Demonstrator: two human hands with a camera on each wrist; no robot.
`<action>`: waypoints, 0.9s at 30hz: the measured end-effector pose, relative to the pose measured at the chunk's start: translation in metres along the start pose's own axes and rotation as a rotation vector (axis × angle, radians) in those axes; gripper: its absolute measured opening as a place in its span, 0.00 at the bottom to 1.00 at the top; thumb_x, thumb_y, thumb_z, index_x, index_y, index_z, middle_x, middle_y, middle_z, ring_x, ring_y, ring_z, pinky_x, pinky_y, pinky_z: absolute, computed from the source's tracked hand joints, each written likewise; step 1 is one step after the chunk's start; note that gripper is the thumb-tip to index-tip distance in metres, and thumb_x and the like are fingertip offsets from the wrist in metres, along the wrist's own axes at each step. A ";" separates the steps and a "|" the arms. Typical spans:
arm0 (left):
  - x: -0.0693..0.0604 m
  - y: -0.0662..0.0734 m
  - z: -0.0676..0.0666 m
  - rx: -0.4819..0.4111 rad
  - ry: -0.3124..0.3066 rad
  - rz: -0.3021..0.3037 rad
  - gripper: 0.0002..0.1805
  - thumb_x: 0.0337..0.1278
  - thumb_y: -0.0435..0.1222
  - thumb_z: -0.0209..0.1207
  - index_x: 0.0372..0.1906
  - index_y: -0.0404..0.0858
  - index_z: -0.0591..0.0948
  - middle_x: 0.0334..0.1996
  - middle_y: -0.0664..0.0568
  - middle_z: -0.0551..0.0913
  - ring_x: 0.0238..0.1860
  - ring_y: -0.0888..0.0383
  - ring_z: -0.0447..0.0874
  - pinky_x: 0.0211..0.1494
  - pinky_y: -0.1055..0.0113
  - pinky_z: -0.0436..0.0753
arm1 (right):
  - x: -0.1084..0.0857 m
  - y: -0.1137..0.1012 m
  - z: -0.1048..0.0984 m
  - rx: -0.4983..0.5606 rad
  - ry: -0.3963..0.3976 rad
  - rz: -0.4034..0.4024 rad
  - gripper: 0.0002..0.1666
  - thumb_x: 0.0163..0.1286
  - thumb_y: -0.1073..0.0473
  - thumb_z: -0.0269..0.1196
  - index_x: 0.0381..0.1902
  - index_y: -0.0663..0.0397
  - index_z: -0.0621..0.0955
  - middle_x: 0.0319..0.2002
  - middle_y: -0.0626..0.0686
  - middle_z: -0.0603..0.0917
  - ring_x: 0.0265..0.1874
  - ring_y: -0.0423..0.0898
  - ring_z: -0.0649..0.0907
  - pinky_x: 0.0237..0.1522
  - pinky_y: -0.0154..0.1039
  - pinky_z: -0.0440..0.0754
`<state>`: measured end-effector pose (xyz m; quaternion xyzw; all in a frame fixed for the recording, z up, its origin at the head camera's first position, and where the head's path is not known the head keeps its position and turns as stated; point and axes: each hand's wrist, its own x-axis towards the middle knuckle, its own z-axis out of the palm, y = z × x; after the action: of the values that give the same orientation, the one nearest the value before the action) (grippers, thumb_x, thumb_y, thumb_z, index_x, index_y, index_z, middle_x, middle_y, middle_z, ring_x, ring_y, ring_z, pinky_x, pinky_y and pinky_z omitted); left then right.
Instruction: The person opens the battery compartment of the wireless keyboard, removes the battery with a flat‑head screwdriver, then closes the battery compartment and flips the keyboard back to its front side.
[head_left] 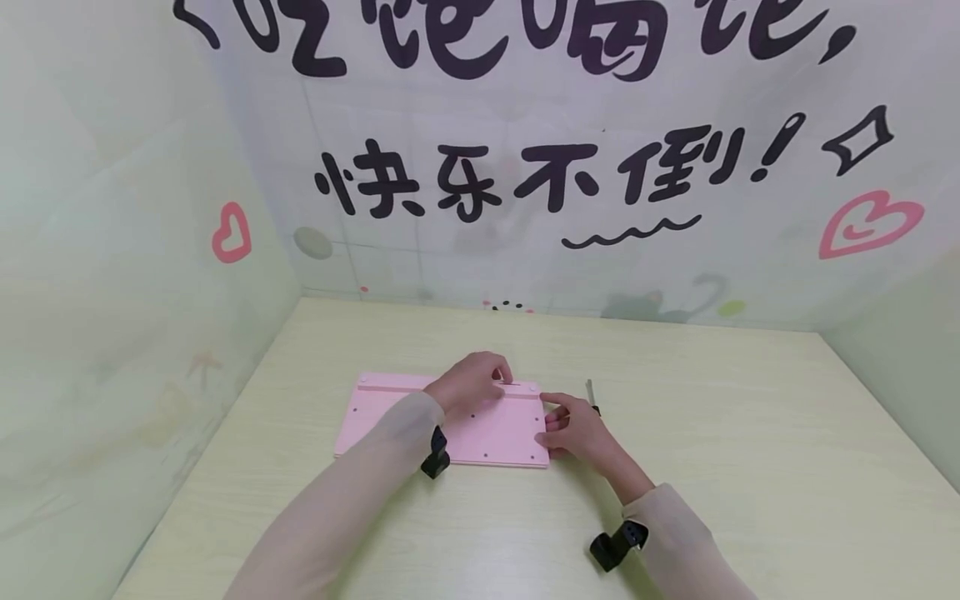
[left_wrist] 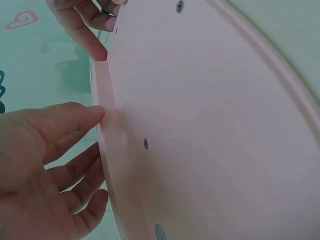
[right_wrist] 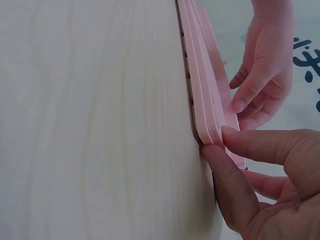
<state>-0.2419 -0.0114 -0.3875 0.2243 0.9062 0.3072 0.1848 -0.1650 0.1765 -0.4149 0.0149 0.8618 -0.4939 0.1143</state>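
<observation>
Keyboard: a pink board [head_left: 483,433], which I take for a keyboard face down, on the desk [head_left: 712,475] in front of me, left of middle.
Left hand: my left hand [head_left: 471,382] pinches the far edge, thumb over the ridge [left_wrist: 105,87], other fingers bent against the back.
Right hand: my right hand [head_left: 581,429] pinches the right end near its far corner, between thumb and forefinger.
Slip risk: the plastic looks smooth and gives little purchase; a damp or lazy fingertip would slide off, and the board would drop onto its keys [right_wrist: 192,90].
Twist risk: both grips sit at the far and right sides, with no hand on the near-left corner; pulling unevenly could swing the board round on the desk.
Crack risk: if I pry at the ridge while the screws [left_wrist: 145,144] bite, the pink shell could bow or split near them.
Knock risk: what looks like a screwdriver [head_left: 590,390] lies just beyond my right hand; a careless sweep would send it rolling.
Shell: flat, matte, pale pink, rounded at the corner, with a layered edge.
Ridge: a long raised strip along the far side, straight and squared.
Screws: small, dark grey metal; the clearest has a cross slot.
Desk: pale, wood-grained, with faint yellowish streaks.
Screwdriver: thin greyish shaft, dark handle partly hidden.
</observation>
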 end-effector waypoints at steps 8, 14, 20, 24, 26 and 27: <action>0.006 -0.002 0.000 0.028 -0.011 0.019 0.06 0.53 0.32 0.62 0.36 0.44 0.78 0.36 0.54 0.75 0.38 0.57 0.71 0.44 0.65 0.71 | 0.000 -0.002 0.000 -0.012 -0.002 0.002 0.37 0.51 0.70 0.68 0.60 0.64 0.70 0.33 0.56 0.75 0.31 0.47 0.74 0.26 0.35 0.77; 0.009 -0.004 0.003 -0.023 -0.034 -0.001 0.07 0.53 0.32 0.61 0.35 0.45 0.76 0.37 0.54 0.75 0.38 0.57 0.71 0.44 0.65 0.71 | 0.000 -0.002 -0.001 -0.026 0.002 -0.002 0.36 0.51 0.70 0.68 0.60 0.65 0.70 0.33 0.57 0.75 0.31 0.47 0.74 0.26 0.34 0.77; 0.009 -0.007 0.010 -0.015 -0.006 -0.020 0.07 0.54 0.39 0.61 0.35 0.48 0.74 0.37 0.57 0.75 0.42 0.56 0.68 0.45 0.62 0.68 | 0.000 0.000 -0.001 -0.033 0.003 -0.012 0.36 0.51 0.71 0.68 0.60 0.66 0.69 0.34 0.57 0.76 0.31 0.47 0.75 0.26 0.35 0.77; 0.007 -0.009 0.013 -0.007 0.008 -0.039 0.09 0.54 0.44 0.61 0.36 0.50 0.73 0.38 0.59 0.74 0.43 0.55 0.66 0.45 0.61 0.66 | -0.001 0.000 0.000 -0.029 0.000 -0.024 0.36 0.51 0.71 0.68 0.60 0.67 0.69 0.33 0.56 0.76 0.31 0.46 0.74 0.27 0.35 0.77; 0.006 -0.009 0.014 -0.009 0.007 -0.049 0.10 0.55 0.45 0.60 0.37 0.50 0.72 0.39 0.59 0.74 0.44 0.55 0.65 0.45 0.60 0.66 | -0.001 0.000 0.000 -0.026 0.002 -0.030 0.36 0.51 0.72 0.68 0.59 0.67 0.70 0.33 0.56 0.76 0.31 0.46 0.75 0.27 0.35 0.77; 0.006 -0.010 0.013 -0.009 0.004 -0.052 0.10 0.55 0.46 0.60 0.38 0.50 0.72 0.40 0.59 0.74 0.44 0.55 0.65 0.46 0.59 0.65 | -0.001 0.000 0.000 -0.028 0.003 -0.033 0.36 0.51 0.72 0.68 0.59 0.67 0.70 0.33 0.56 0.76 0.31 0.46 0.75 0.27 0.35 0.77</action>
<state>-0.2436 -0.0085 -0.4048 0.1993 0.9107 0.3068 0.1916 -0.1643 0.1764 -0.4153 -0.0002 0.8688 -0.4838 0.1052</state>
